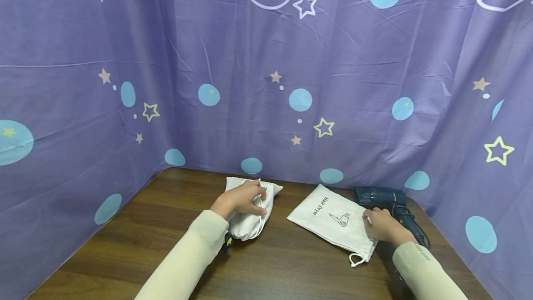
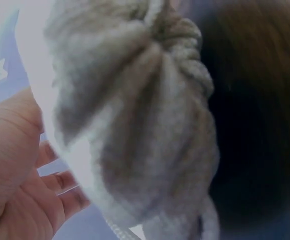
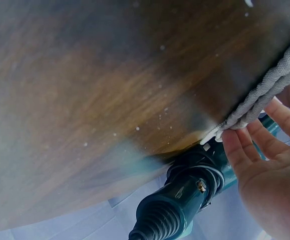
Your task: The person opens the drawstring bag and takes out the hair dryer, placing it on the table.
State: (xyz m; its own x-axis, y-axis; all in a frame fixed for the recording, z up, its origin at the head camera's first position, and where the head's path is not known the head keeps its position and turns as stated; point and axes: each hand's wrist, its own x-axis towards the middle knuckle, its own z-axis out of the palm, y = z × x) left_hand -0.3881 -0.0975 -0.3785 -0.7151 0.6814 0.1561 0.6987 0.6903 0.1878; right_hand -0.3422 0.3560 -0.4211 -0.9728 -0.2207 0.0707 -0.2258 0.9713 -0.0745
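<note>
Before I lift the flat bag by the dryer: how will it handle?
Probably floppy: the bag looks like thin cloth, rumpled near its drawstring. Likely light, since it lies flat with no clear bulge. The drawstring may trail or snag, as its loop sticks out loose over the table.

The left hand (image 1: pixel 243 198) partly hides lettering (image 1: pixel 265 189) on the left bag (image 1: pixel 243 229); the left wrist view blurs that bag; the right wrist view's lower edge crops the hair dryer (image 3: pixel 157 215).

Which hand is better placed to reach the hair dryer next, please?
Probably the right hand: it touches the flat bag beside the hair dryer; the left hand is farther, at the bunched bag.
</note>
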